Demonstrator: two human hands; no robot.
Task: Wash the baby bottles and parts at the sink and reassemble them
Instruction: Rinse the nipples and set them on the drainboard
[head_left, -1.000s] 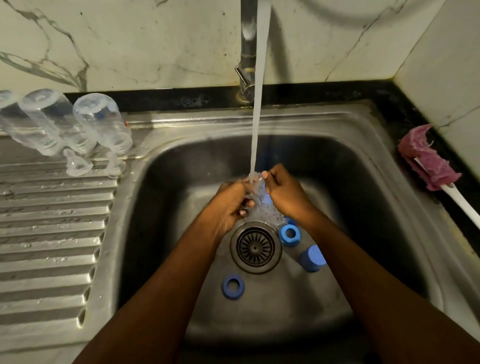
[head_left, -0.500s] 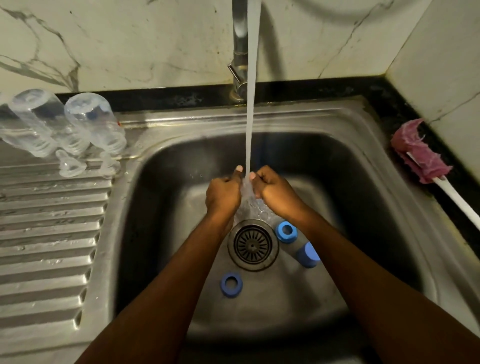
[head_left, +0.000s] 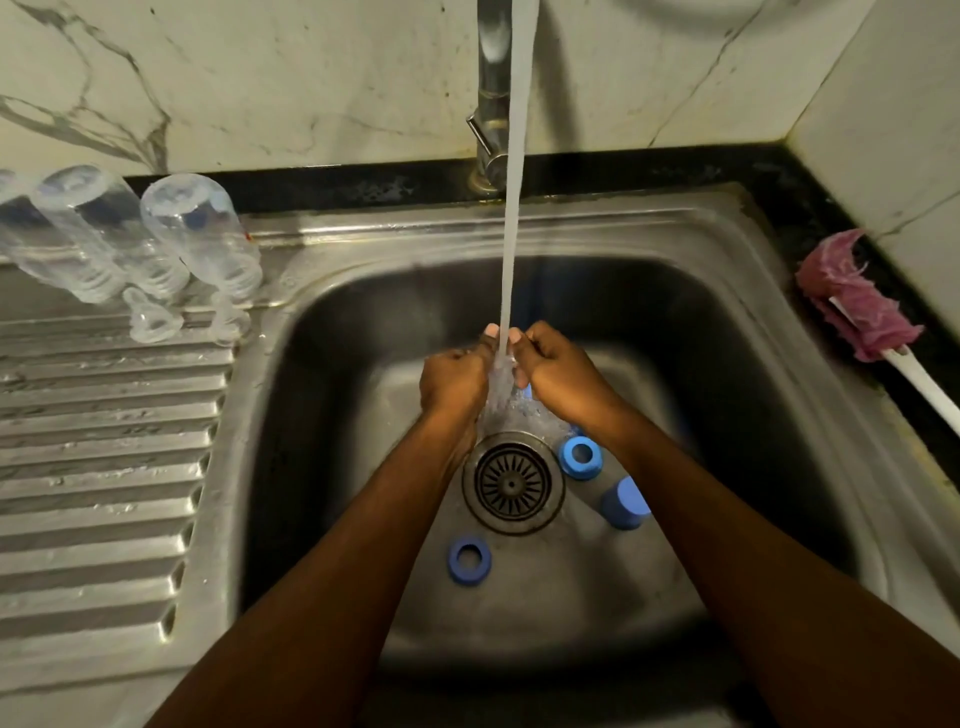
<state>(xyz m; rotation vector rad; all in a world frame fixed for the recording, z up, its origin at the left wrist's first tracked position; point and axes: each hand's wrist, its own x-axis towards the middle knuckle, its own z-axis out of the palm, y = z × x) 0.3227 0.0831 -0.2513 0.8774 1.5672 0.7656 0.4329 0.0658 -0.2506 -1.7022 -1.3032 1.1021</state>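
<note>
Both hands are low in the shiny steel sink (head_left: 322, 415), right under the thin stream of water (head_left: 511, 234) from the steel tap (head_left: 491, 104). The left hand (head_left: 454, 384) and the right hand (head_left: 558, 382) are curled. Their grip looks clamped on one small part (head_left: 522, 391) held between them in the water. Only a bit of blue shows, so I cannot tell which part it is.

What could go wrong? The part is wet and slippery, so it could pop out and fall into the bowl. The round drain (head_left: 513, 483) is just below the hands, but its slots look too thin to swallow it. Water could also splash onto the clean things.

On the sink floor wait a blue ring beside the drain (head_left: 581, 457), a blue cap (head_left: 625, 503) by the right arm, and a second blue ring (head_left: 469, 560) nearer the person. The arms could bump them.

The open room is on the left, on the ridged draining board (head_left: 104, 467). Clear plastic bottles (head_left: 202, 234) stand there, necks down, with clear teats (head_left: 150, 322) just in front. On the right the sink wall is close. A pink brush with a white handle (head_left: 857, 306) lies on the black desk (head_left: 810, 218).
</note>
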